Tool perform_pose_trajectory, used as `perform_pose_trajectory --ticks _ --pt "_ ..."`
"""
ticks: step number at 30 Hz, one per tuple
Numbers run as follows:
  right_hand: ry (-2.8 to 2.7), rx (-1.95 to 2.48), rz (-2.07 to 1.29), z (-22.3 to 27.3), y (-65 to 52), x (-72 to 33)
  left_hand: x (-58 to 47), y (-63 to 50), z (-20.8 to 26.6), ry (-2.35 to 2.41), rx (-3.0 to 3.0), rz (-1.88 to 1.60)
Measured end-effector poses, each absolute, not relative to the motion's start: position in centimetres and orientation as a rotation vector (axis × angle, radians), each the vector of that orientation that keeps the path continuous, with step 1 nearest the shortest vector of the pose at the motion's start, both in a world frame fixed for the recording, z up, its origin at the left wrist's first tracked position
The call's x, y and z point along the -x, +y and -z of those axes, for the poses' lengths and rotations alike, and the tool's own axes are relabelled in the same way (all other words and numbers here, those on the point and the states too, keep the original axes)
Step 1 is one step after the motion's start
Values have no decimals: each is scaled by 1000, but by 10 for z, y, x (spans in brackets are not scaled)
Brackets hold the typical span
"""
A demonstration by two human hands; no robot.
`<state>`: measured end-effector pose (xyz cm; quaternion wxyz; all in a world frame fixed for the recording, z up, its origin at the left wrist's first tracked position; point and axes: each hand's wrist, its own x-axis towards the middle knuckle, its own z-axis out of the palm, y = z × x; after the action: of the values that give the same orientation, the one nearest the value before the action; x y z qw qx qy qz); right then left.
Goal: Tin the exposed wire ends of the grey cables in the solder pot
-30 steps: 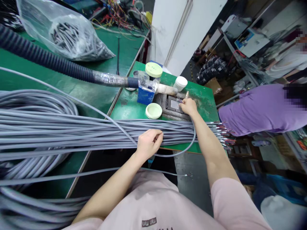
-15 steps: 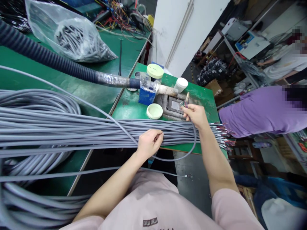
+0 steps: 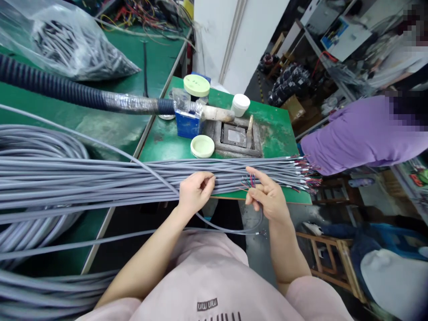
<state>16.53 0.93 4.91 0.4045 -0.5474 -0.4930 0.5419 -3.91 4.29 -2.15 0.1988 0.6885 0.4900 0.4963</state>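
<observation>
My right hand (image 3: 271,201) pinches the stripped end of a grey cable (image 3: 159,178), its index finger stretched out. Thin coloured wires (image 3: 250,180) fan out from that end, above the thumb. The cable loops down and back behind my left hand (image 3: 196,191). That hand is closed, thumb against curled fingers, over the near side of a thick cable bundle (image 3: 113,176); whatever it may hold is hidden. Beyond my hands, a square metal pot (image 3: 235,135) with a silvery surface is set in a grimy frame, and a small stick leans on its right side.
A ribbed hose (image 3: 83,96) with a pale nozzle crosses to the pot, resting on a blue box (image 3: 187,124). Round tubs, one a shallow pale-green dish (image 3: 202,146), stand nearby. A bag of cut pieces (image 3: 73,44) lies back left. A person in purple (image 3: 364,133) is at the right.
My right hand has drawn the wire end back from the pot towards me, and its index finger has straightened. My left hand stays closed in much the same place. The view has shifted slightly.
</observation>
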Motion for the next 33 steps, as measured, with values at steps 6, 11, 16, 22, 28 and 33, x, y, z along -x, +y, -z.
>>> perform_pose_trajectory --ticks 6,11,16,22,28,33 --pt "-1221 1359 -1397 -46 -1 -168 38 43 22 1397 -1924 -1370" --pt "-1222 1352 -1399 -43 -5 -171 38 42 21 1411 -1926 -1341" --pt "-1271 1380 -1366 -43 -7 -171 38 42 23 1435 -1923 -1322" --pt "-1232 1433 -1339 -45 -18 -182 38 41 20 1423 -1905 -1334" --pt "-1075 1635 -1269 -16 -61 -250 31 34 16 1292 -2003 -1267" --pt "-1135 2391 -919 36 -100 -306 12 25 21 1120 -2292 -1106"
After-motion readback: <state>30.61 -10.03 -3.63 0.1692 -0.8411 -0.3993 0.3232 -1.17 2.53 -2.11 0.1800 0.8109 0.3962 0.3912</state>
